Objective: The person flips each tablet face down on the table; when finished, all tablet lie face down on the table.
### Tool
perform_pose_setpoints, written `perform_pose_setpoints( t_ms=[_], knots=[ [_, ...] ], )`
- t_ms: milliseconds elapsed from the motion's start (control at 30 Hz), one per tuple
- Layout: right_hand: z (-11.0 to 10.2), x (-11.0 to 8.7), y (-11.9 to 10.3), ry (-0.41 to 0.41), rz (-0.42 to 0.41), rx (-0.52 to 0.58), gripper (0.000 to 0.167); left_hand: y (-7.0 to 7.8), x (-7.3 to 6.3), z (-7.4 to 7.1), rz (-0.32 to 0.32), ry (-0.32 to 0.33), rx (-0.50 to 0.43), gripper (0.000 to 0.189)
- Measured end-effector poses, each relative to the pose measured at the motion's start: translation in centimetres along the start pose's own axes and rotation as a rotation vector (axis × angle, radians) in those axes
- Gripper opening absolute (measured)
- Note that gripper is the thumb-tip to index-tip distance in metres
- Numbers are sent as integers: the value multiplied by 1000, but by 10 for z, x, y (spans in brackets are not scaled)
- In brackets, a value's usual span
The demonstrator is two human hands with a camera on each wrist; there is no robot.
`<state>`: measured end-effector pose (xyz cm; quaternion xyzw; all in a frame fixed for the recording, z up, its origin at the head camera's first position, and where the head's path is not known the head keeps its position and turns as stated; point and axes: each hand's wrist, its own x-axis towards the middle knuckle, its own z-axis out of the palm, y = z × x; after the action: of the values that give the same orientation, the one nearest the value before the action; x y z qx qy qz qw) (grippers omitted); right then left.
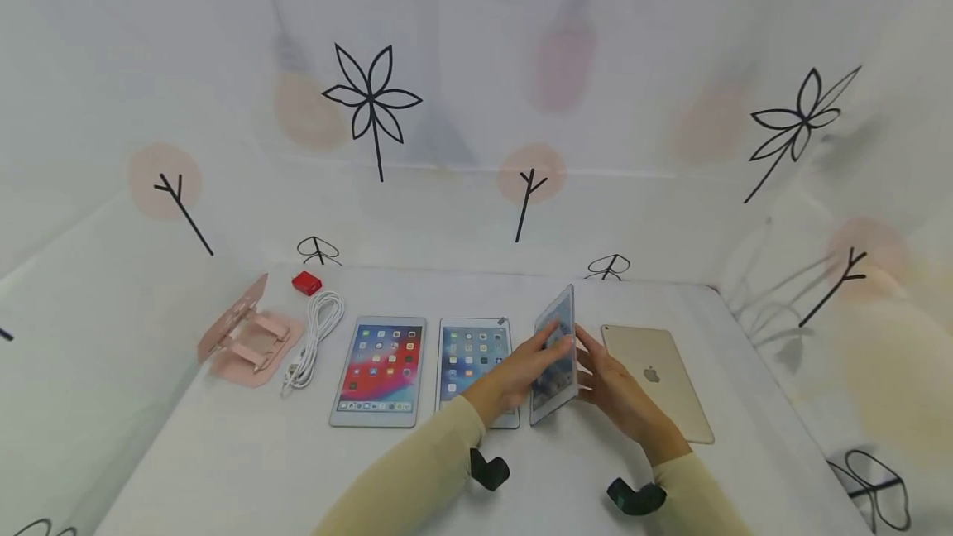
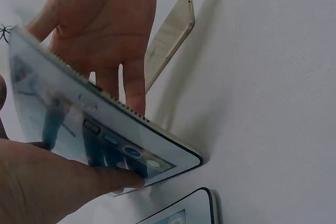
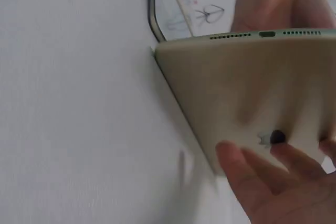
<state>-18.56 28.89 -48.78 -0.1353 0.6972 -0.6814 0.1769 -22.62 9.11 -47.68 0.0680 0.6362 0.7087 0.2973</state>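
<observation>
A white-fronted tablet (image 1: 554, 358) with a gold back stands tilted on edge between both hands, its lit screen facing left. My left hand (image 1: 524, 366) lies across its screen side, fingers extended over the glass. On the other side, my right hand (image 1: 618, 387) touches the gold back with straight, spread fingertips (image 3: 228, 153), close to the apple logo. The end with the charging port (image 3: 267, 34) faces the wearer. Left of it, a second tablet (image 1: 474, 337) lies screen up, partly hidden by the left forearm. A gold tablet (image 1: 655, 362) lies back up near the right hand.
Farther left lies another lit tablet (image 1: 378, 370) with a red and blue screen. Beyond it are a coiled white cable (image 1: 316, 337), a small red block (image 1: 307, 283) and a pink folding stand (image 1: 249, 337). Patterned fabric (image 1: 447, 213) rises behind the white table (image 1: 246, 461).
</observation>
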Motion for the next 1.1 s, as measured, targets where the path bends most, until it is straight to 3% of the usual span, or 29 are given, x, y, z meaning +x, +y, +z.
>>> perform_pose_setpoints(
  t_ms=[167,333,533,700,867,1100],
  knots=[
    [11,3,2,-20,-92,-132,59,1,1,-3,62,-28,-107,77],
    [8,-2,-1,49,-173,-366,53,5,0,-8,157,-46,-239,73],
    [-1,-13,-5,152,-101,-537,77,4,2,-9,181,-15,-377,73],
    [-13,-16,0,167,-30,-528,101,3,5,-11,187,41,-443,75],
    [-18,-18,1,167,12,-488,105,1,6,-13,173,71,-458,79],
    [-16,-17,3,187,14,-561,105,-3,7,-18,121,123,-359,76]
  ],
)
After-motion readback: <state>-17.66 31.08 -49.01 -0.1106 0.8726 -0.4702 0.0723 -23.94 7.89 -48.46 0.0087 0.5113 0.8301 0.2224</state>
